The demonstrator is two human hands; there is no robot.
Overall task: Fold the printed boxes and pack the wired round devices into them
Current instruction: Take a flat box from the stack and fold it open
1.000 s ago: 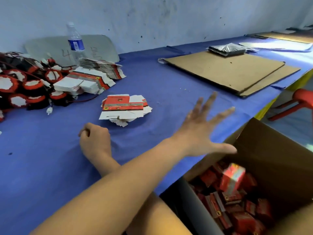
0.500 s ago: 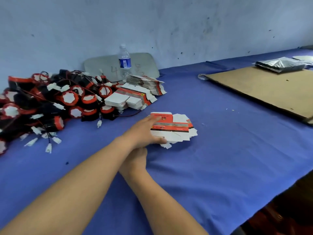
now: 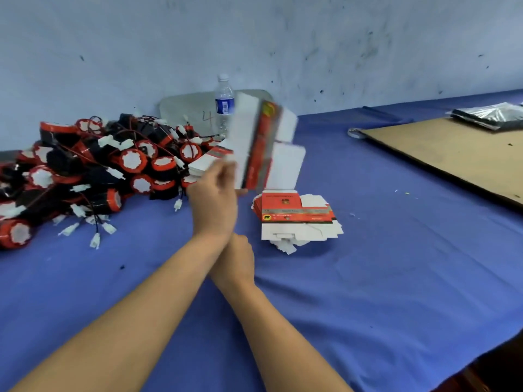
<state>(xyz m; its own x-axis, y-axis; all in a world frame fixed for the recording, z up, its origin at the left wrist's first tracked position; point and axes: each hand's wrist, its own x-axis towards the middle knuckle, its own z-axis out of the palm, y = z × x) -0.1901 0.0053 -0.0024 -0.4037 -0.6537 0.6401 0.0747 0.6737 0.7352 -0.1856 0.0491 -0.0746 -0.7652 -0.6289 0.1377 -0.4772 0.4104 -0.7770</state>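
I see one flat box (image 3: pixel 263 142) held up off the table, pinched at its lower edge by the left hand (image 3: pixel 212 202). It rises from that grip up and slightly to the right, with its long axis close to upright and its red printed band running along it. The frame is smeared with motion there, so I judge the thumb and fingers are closed on the card but cannot make out each finger. The stack of flat boxes (image 3: pixel 297 219) lies on the blue cloth (image 3: pixel 396 278) just right of and below the grip. The round devices (image 3: pixel 93 176) are heaped with their wires to its left.

The right hand (image 3: pixel 235 261) sits low, directly under the left wrist and nearer me. Its fingers are hidden, so I cannot tell whether they are curled or loose. To open the box, I reckon this hand must come up and right to its free edge. The left forearm reaches in from my lower left with the wrist raised.
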